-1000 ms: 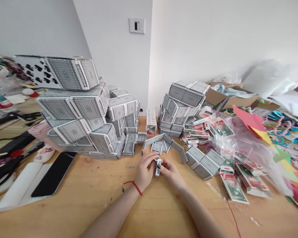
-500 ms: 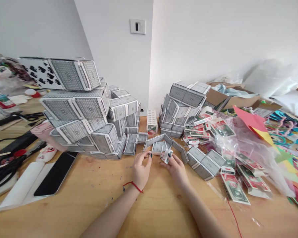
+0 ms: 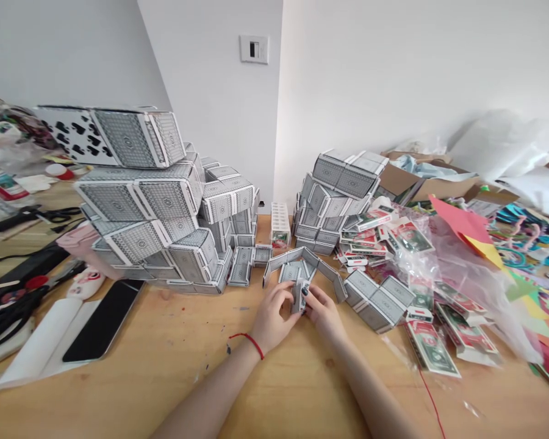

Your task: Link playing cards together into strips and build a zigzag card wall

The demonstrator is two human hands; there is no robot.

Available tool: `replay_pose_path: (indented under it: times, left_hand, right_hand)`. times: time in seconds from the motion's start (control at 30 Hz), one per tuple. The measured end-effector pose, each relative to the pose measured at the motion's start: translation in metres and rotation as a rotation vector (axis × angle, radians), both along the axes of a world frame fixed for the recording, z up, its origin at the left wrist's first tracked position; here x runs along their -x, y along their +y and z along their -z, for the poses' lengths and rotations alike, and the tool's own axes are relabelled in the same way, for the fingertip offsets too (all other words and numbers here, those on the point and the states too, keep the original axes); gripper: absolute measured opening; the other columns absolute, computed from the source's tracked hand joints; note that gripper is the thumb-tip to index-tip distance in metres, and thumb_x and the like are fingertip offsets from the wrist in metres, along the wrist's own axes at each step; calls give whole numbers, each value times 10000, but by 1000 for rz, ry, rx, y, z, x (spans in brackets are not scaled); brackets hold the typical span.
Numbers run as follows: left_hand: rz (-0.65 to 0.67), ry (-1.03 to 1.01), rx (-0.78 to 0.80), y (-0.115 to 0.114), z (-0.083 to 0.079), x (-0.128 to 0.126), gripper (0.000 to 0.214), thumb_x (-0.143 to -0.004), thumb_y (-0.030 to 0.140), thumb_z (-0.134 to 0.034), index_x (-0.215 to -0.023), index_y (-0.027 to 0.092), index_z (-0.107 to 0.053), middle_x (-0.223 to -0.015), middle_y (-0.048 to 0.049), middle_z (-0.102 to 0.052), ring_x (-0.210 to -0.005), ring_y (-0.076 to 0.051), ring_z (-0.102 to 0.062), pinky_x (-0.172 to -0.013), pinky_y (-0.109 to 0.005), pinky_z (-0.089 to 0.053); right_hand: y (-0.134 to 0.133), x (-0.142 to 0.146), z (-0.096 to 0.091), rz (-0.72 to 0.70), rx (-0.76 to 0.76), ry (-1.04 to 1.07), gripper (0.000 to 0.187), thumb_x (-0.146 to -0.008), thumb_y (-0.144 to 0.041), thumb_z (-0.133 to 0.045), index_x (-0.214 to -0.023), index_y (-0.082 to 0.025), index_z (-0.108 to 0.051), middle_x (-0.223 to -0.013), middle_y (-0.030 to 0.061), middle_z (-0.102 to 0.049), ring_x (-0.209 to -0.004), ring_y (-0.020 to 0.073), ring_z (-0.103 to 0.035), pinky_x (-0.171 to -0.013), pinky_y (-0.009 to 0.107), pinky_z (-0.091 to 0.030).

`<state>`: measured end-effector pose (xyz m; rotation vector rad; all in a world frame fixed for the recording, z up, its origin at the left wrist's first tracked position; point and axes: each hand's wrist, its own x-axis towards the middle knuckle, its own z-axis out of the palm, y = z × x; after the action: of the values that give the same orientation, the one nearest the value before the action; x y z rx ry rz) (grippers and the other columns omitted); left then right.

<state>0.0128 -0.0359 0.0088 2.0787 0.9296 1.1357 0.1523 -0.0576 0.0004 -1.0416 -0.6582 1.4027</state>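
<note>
White walls (image 3: 370,79) rise behind a pale wooden desk (image 3: 274,396). Over its middle, a small, grey-patterned playing-card bundle (image 3: 298,297) stands roughly upright, pinched between thumb and fingers of the left hand (image 3: 272,318) and right hand (image 3: 327,318), each grip closed on it. Even, light pressure from both sides should keep its edges square and uncreased. Just beyond lies a low, angled chain of grey card panels (image 3: 330,272); toward the desk's left edge, a flat black phone (image 3: 103,323).
</note>
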Motion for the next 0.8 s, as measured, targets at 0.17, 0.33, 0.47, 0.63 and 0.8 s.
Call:
replay_pose_path:
  times: [0.17, 0.33, 0.47, 0.63, 0.8]
  left_hand:
    - [74, 31, 5, -3, -4, 2, 145, -687, 131, -584, -724, 189, -456, -1143, -77, -523, -1081, -197, -474, -883, -348, -407]
    - [6, 56, 38, -3, 3, 3, 161, -644, 88, -572, -699, 183, -454, -1113, -77, -491, -778, -140, -533, -648, -275, -451]
    - [-13, 65, 38, -2, 7, 2, 154, -644, 63, -538, -673, 179, -440, -1096, -64, -469, -604, -81, -454, -592, -253, -430]
    - [28, 57, 57, -2, 7, 1, 136, -658, 70, -520, -666, 172, -430, -1089, -58, -442, -542, -49, -405, -524, -221, -399]
    - [32, 60, 63, -3, 8, 1, 149, -633, 55, -509, -649, 169, -414, -1074, -53, -418, -509, -31, -381, -499, -212, -390]
  right_hand:
    - [-1, 0, 0, -34, -9, -38, 389, -649, -357, -690, -996, -197, -613, -899, 47, -634, -745, 166, -578, -662, 271, -455]
    - [1, -4, 1, 4, 0, -53, 381, -659, -370, -679, -992, -198, -614, -955, 54, -640, -807, 185, -592, -735, 305, -455]
    - [1, -5, 2, -1, -6, -137, 424, -646, -406, -676, -1006, -191, -616, -965, 64, -648, -855, 212, -592, -759, 327, -454]
    - [1, -4, 2, -29, -64, -276, 496, -623, -417, -690, -1050, -181, -601, -999, 76, -643, -949, 253, -567, -827, 363, -432]
    - [1, -3, 0, -55, -95, -294, 461, -648, -394, -680, -1047, -181, -593, -1015, 80, -633, -972, 247, -557, -857, 367, -413]
